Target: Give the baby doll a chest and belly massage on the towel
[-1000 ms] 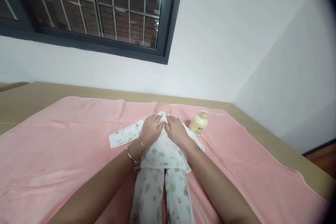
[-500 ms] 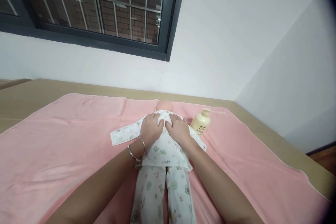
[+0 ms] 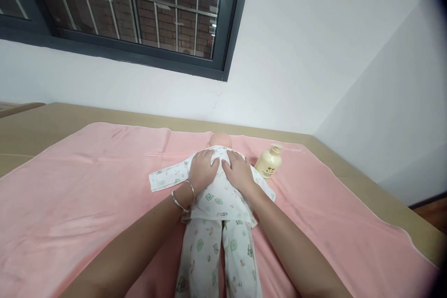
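Note:
A baby doll lies on a pink blanket, its bare head toward the wall. It wears a white printed top and matching trousers. My left hand rests flat on the left side of the doll's upper body, a silver bangle on the wrist. On the right side of the same area lies my right hand, fingers stretched out. Both thumbs point inward with a narrow gap between them. One sleeve extends to the left; the other is partly hidden by my right arm.
A pale yellow pump bottle leans on the blanket just right of the doll. Beneath the blanket is a tan surface. Behind it rises a white wall with a dark-framed, barred window.
The view has shifted slightly, moving the scene a little to the right. Both hands stay on the doll's upper body with almost no visible movement.

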The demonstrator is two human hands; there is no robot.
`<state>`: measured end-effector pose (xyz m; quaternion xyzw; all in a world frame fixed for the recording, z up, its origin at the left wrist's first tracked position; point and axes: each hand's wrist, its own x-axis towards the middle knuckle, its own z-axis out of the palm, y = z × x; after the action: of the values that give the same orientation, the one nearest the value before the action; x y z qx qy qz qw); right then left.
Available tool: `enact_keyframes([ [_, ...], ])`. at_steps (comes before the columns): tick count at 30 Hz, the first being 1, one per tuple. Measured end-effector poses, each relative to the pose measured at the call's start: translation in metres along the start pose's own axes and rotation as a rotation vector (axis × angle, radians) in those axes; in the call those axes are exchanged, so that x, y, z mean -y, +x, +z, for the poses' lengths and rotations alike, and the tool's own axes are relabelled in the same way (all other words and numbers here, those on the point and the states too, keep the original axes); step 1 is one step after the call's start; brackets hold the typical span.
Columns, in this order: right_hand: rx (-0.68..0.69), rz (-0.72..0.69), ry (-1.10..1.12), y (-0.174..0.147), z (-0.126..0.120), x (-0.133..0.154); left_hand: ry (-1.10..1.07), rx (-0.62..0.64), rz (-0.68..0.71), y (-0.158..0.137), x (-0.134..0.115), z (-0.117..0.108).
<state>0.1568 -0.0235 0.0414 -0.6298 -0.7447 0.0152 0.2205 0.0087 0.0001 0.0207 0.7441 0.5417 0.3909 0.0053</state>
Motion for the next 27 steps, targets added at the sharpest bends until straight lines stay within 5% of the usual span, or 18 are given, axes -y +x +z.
enact_keyframes([
  [12, -0.020, -0.011, -0.054, 0.001, 0.002, -0.001, 0.056, 0.012, 0.006, 0.001, 0.002, 0.003],
  [20, -0.012, -0.088, -0.026, 0.003, 0.004, -0.007, 0.040, 0.093, 0.130, 0.003, 0.003, -0.001],
  [27, -0.160, -0.204, -0.151, -0.005, 0.002, 0.003, 0.075, -0.032, 0.224, -0.001, -0.003, -0.006],
])
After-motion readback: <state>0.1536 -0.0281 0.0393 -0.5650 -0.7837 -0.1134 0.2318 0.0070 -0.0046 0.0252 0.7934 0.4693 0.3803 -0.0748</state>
